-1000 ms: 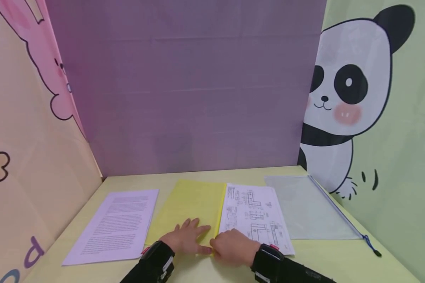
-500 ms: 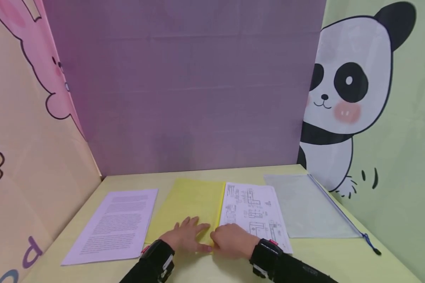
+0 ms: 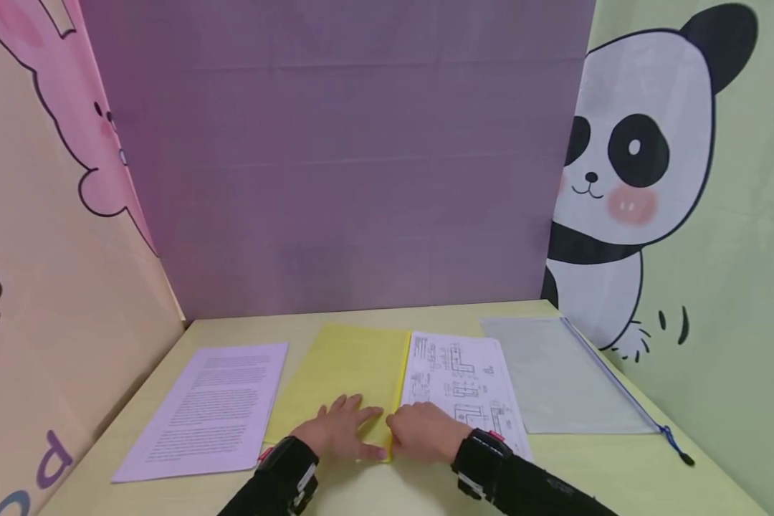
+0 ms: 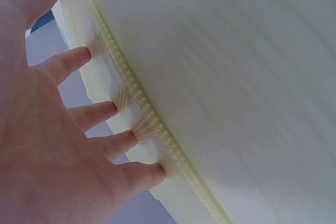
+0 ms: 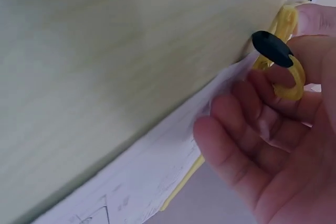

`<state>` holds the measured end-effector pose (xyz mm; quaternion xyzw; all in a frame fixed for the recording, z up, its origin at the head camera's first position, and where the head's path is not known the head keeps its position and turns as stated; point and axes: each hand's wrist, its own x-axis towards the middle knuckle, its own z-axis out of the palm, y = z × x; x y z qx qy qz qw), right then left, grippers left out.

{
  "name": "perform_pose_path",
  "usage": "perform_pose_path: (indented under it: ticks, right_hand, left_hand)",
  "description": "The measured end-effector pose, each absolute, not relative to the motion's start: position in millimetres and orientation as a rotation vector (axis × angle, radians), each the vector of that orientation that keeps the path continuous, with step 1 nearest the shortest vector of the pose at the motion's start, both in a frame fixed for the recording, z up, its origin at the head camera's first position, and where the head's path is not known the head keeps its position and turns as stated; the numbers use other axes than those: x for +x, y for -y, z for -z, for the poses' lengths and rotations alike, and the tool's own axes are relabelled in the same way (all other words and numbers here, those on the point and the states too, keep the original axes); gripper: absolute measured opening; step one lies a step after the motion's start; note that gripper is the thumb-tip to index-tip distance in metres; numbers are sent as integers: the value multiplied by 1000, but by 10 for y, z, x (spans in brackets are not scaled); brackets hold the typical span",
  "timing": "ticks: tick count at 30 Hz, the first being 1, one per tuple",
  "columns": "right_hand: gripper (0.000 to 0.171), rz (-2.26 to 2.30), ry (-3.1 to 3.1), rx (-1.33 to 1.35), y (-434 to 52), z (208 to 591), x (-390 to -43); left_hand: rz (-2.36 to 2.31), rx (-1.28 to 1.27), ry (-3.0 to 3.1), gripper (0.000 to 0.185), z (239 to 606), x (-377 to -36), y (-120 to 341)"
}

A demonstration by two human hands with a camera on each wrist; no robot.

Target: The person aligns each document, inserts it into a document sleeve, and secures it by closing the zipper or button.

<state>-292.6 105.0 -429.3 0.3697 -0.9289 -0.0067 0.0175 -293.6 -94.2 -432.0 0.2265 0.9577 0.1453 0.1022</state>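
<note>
A yellow zip pouch [image 3: 351, 369] lies flat in the middle of the table. My left hand [image 3: 338, 430] rests on its near end with fingers spread straight; in the left wrist view the fingertips [image 4: 100, 111] press the mesh beside the zipper teeth [image 4: 142, 98]. My right hand [image 3: 419, 433] sits at the pouch's near right corner. In the right wrist view its curled fingers [image 5: 262, 124] and thumb pinch the yellow ring zipper pull [image 5: 291, 80] with a black tab [image 5: 271, 49].
A sheet of printed text [image 3: 209, 408] lies left of the pouch and a technical drawing sheet [image 3: 464, 383] right of it, under my right hand. A clear zip pouch [image 3: 561, 376] lies far right. Cloth walls close off the pale table [image 3: 619, 466] on three sides.
My right hand has shifted slightly away from me along the pouch's right edge. The left hand has stayed in place.
</note>
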Motion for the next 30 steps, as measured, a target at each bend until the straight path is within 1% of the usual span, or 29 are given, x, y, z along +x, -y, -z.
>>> perform_pose_path:
  ticks: [4, 8, 17, 30]
  right_hand:
    - [15, 30, 2925, 1092, -1052, 4301, -2956]
    - [13, -24, 2949, 1096, -1047, 4301, -2976]
    - [12, -40, 2986, 1176, -1040, 4287, -3003]
    - [13, 99, 2947, 1176, -1029, 4221, -3027]
  left_hand:
    - [-445, 675, -2821, 81, 4302, -2922, 944]
    - [-453, 671, -2826, 81, 4289, -2912, 934]
    - [-529, 599, -2860, 89, 4304, -2882, 843]
    - [-489, 576, -2837, 88, 4299, -2861, 854]
